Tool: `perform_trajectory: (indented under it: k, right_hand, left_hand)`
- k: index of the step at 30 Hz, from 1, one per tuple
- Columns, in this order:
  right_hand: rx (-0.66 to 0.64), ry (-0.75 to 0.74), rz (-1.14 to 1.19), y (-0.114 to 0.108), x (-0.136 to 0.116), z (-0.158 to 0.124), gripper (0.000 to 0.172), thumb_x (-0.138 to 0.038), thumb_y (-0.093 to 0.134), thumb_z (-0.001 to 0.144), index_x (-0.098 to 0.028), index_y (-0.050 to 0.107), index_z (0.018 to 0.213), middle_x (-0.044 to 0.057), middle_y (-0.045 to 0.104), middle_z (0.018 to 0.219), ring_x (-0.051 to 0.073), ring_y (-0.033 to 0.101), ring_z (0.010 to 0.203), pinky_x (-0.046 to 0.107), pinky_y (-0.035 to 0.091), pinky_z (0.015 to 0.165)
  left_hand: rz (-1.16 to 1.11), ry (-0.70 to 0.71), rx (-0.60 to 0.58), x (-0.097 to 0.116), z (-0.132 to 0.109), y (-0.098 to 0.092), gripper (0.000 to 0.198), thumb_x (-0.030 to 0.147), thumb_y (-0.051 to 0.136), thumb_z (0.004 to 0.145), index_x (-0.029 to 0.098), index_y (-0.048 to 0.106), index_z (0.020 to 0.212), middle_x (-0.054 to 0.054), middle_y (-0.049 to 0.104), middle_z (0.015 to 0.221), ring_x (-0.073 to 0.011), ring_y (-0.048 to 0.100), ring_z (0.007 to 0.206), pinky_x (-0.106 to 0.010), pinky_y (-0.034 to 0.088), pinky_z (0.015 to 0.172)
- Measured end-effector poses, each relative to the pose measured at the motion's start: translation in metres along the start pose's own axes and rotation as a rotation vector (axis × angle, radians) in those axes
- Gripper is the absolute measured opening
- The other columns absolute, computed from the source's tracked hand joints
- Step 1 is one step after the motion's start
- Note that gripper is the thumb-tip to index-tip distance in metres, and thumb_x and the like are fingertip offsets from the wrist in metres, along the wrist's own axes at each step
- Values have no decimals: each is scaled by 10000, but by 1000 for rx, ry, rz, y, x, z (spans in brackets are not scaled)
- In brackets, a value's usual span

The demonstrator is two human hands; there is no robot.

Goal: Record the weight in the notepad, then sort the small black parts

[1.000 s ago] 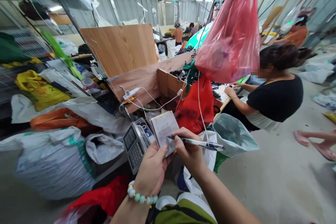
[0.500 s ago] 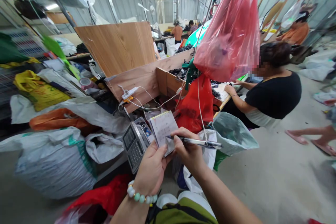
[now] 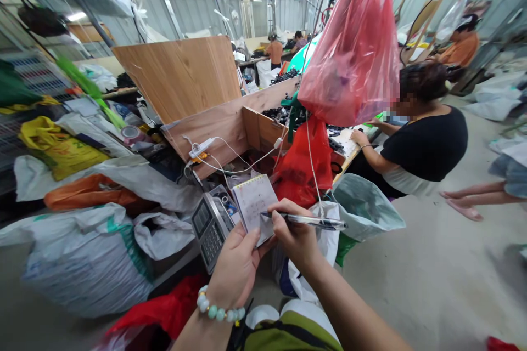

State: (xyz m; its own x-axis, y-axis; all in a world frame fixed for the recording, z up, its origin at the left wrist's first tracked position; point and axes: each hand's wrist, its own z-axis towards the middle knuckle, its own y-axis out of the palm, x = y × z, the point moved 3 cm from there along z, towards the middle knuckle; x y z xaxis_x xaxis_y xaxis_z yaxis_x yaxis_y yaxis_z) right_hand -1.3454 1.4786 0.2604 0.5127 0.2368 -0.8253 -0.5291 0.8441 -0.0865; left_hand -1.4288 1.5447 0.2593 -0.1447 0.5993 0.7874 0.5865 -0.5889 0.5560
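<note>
- notepad (image 3: 252,194) sits mid-view on my feed, tilted, with yellow binding along its top edge and pen marks too small for me to read.
- i see the left hand (image 3: 234,269) gripping its lower part, thumb pressed over the page; a bead bracelet (image 3: 220,314) circles that wrist.
- the right hand (image 3: 294,235) is closed around a pen (image 3: 319,222), its tip at the page; i cannot tell whether it touches.
- just left of the notepad i make out a calculator (image 3: 208,233), its keys toward the camera.
- beyond, i see a white power strip (image 3: 201,148) at a wooden box (image 3: 222,120), and a red bag (image 3: 307,170) to the right.
- farther right, a co-worker (image 3: 432,148) in a black top leans over a bench (image 3: 346,143).
</note>
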Motion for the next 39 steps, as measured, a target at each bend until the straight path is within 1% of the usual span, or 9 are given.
perform_trajectory:
  k: [3,8,11,15,20,24,26,31,39]
  right_hand:
    - [-7,3,-6,-3,0,0,99,-129,460,738,-147,557,742,15,524,666,109,487,615,216,379,545]
    - [34,9,-8,-8,0,-2,99,-141,451,766,-152,549,761,5,514,656,97,468,588,209,372,541]
    - [18,-22,-39,-8,-1,-3,95,-135,462,750,-151,555,764,9,513,666,104,477,611,215,378,560]
    - [1,11,-43,-8,-2,-3,105,-135,442,747,-154,540,715,6,508,646,106,474,601,216,373,549]
    - [5,5,-41,-10,-7,-4,99,-143,444,751,-150,541,732,8,504,655,106,468,602,215,367,545]
    - [36,25,-23,-12,-6,-6,101,-149,436,775,-150,532,745,6,502,659,98,462,595,209,364,540]
    - [50,5,-26,-13,-6,-6,93,-147,440,778,-148,531,758,6,505,672,95,462,601,206,363,545]
    - [18,2,-52,-16,-7,-7,91,-120,443,747,-139,525,713,4,491,648,95,453,597,210,353,549]
    - [48,6,0,-18,-6,-11,92,-128,440,769,-146,521,728,-5,494,652,87,450,593,200,350,547]
  left_hand:
    - [5,-14,23,-1,-1,1,396,166,552,726,222,530,1118,-53,574,1125,-202,518,1039,-286,491,811]
    - [-1,-13,-3,-2,-2,2,396,151,517,751,244,509,1136,-39,570,1133,-174,528,1017,-271,504,787]
    - [6,-18,11,-3,-3,2,438,147,530,741,236,484,1168,-51,576,1125,-179,538,1005,-264,500,794]
    - [2,-27,14,-3,-5,3,443,159,540,733,251,488,1164,-40,576,1129,-188,529,1025,-284,494,816]
    - [2,-15,8,-3,-7,4,450,171,566,713,248,504,1152,-43,581,1121,-186,536,1014,-291,478,848]
    - [2,-17,0,-5,-8,4,413,161,537,731,265,517,1130,-24,580,1123,-183,532,1020,-299,488,831]
    - [-2,-13,3,-5,-9,5,407,155,534,734,256,520,1128,-30,578,1126,-183,530,1023,-297,487,833]
    - [4,-13,3,-7,-12,8,391,151,521,747,229,518,1131,-52,576,1126,-187,530,1023,-277,497,811]
    - [13,-14,-9,-7,-14,9,375,148,502,761,233,519,1125,-41,579,1119,-174,535,1009,-270,504,797]
